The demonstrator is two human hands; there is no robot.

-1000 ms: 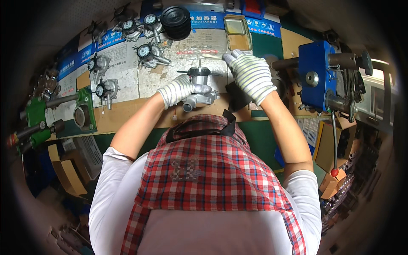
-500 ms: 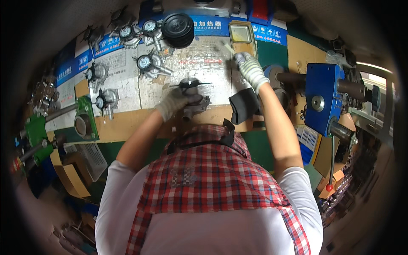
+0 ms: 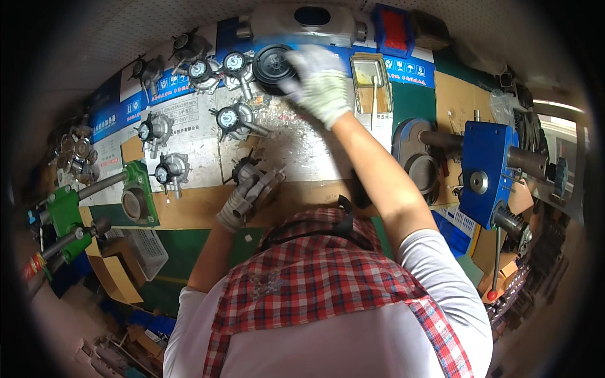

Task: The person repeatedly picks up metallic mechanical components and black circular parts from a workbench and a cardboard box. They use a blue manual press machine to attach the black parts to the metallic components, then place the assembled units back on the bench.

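Note:
My left hand [image 3: 234,211], in a whitish knit glove, is closed round a grey metal pump housing [image 3: 265,189] near the bench's front edge. A black hub with thin arms is at the housing's far end. My gloved right hand [image 3: 320,85] reaches to the back, against the right side of a black grooved pulley [image 3: 273,66]; its fingers are blurred, and whether they grip it I cannot tell. A light thin-handled stick, perhaps a brush [image 3: 375,94], lies across a shallow rectangular tin [image 3: 360,104] to the right of that hand.
Several similar pumps [image 3: 234,118] stand on cardboard at the left and back. A green clamp fixture [image 3: 140,195] is at left; a blue press [image 3: 485,173] with a red-knobbed lever is at right. A silver cylindrical tank [image 3: 302,25] and blue bin [image 3: 394,31] line the back.
My right hand has left the light stick in the tin and swung left to the pulley. My left hand has drawn the pump nearer and leftward, turning it. The view has shifted slightly.

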